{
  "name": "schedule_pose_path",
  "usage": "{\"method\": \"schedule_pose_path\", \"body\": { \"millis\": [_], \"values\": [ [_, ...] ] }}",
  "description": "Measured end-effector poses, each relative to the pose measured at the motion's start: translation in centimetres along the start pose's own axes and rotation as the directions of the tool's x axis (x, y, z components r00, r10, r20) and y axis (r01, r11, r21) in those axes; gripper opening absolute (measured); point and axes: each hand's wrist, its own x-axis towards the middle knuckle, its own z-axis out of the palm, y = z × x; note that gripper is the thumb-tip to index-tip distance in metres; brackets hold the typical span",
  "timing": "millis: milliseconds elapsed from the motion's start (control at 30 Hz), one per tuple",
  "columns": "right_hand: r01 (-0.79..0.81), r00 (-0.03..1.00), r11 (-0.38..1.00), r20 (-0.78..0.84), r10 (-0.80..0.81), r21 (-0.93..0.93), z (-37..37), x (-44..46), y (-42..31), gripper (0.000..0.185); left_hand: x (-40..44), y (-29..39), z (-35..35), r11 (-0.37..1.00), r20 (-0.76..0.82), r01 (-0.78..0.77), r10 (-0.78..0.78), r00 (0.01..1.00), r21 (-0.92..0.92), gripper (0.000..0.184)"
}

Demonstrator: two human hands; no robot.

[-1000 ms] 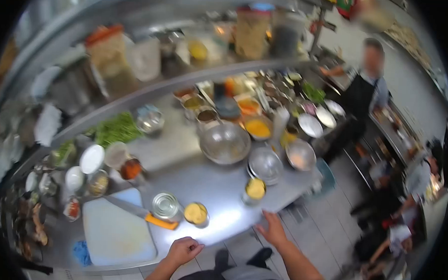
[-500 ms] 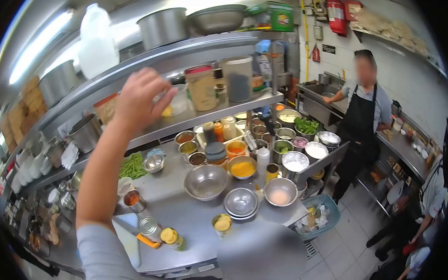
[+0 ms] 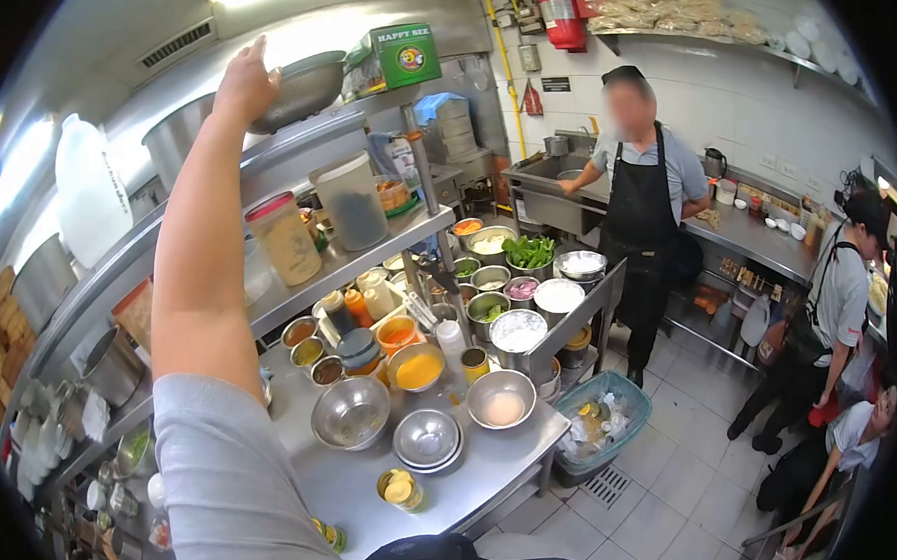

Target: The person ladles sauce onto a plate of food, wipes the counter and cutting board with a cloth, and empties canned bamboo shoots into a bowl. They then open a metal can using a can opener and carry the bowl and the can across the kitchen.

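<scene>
Higher now, the left hand (image 3: 245, 83) is beside the bowl (image 3: 305, 92), unlifted near the shelf's edge (image 3: 315, 137); grip cannot be told.

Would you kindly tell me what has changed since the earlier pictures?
The bare left hand has risen from near the front edge of the grey steel counter to the large round metal bowl on the grey metal top shelf; contact is unclear. The right hand has left the view. The nested silver metal bowls and an open tin with yellow contents stay put.
</scene>
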Motion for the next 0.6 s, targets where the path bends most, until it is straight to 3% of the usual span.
{"method": "schedule_pose_path", "body": {
  "millis": [33, 100, 133, 167, 233, 300, 333, 400, 433, 467, 533, 567, 600],
  "values": [
    [-0.012, 1.000, 1.000, -0.003, 0.012, 0.011, 0.5, -0.2, 0.0, 0.050, 0.1, -0.2, 1.0, 1.000, -0.007, -0.001, 0.001, 1.000, -0.012, 0.066],
    [-0.036, 0.999, 0.999, -0.008, 0.036, 0.035, 1.9, -0.5, 0.3, 0.051, 0.4, 1.8, 0.5, 0.960, 0.299, 0.271, -0.278, 0.913, 0.067, 0.069],
    [-0.051, 0.999, 0.997, -0.010, 0.052, 0.053, 2.8, -0.6, 0.3, 0.051, 1.5, -1.0, 3.8, 0.978, 0.404, 0.146, -0.196, 0.894, 0.151, 0.071],
    [-0.064, 0.998, 0.996, -0.012, 0.065, 0.070, 3.5, -0.6, 0.5, 0.052, 2.1, -1.0, 3.2, 0.982, 0.571, 0.138, -0.188, 0.799, 0.130, 0.069],
    [-0.083, 0.996, 0.992, -0.026, 0.085, 0.092, 5.0, -0.4, 0.9, 0.053, 1.7, -2.2, 3.3, 0.993, 0.566, 0.116, -0.108, 0.817, 0.022, 0.068],
    [-0.081, 0.993, 0.989, -0.071, 0.091, 0.125, 6.6, 0.7, 1.5, 0.054, 1.1, -3.4, 2.4, 0.963, 0.466, 0.149, -0.028, 0.884, -0.224, 0.063],
    [-0.084, 0.990, 0.986, -0.104, 0.100, 0.144, 8.2, 0.9, 2.3, 0.054, 0.8, -4.8, 2.1, 0.903, 0.420, 0.249, -0.085, 0.904, -0.351, 0.055],
    [-0.125, 0.973, 0.975, -0.170, 0.156, 0.183, 8.8, 0.3, 1.3, 0.057, 0.8, -8.2, 2.9, 0.908, 0.415, 0.207, -0.041, 0.909, -0.364, 0.042],
    [-0.094, 0.975, 0.993, -0.195, 0.106, 0.073, 9.6, 0.6, 1.6, 0.055, 0.4, -8.3, 2.0, 0.872, 0.441, 0.211, 0.007, 0.897, -0.442, 0.046],
    [-0.102, 0.989, 0.989, -0.096, 0.112, 0.105, 9.3, 0.3, 1.2, 0.060, 0.2, -9.3, 2.3, 0.892, 0.349, 0.146, 0.013, 0.937, -0.427, 0.044],
    [-0.138, 0.987, 0.987, -0.071, 0.144, 0.085, 7.8, -2.6, -0.9, 0.056, 1.3, -18.7, 9.2, 0.909, 0.174, 0.065, 0.008, 0.985, -0.411, 0.049],
    [-0.146, 0.988, 0.989, -0.038, 0.147, 0.038, 8.6, -2.4, -1.3, 0.053, 0.7, -17.5, 7.6, 0.956, 0.150, -0.089, 0.135, 0.979, -0.279, 0.051],
    [-0.155, 0.985, 0.985, -0.063, 0.160, 0.075, 10.2, -1.7, -1.3, 0.052, -2.0, -12.0, 3.8, 0.966, 0.023, -0.195, 0.202, 0.979, -0.169, 0.055]
  ]
}}
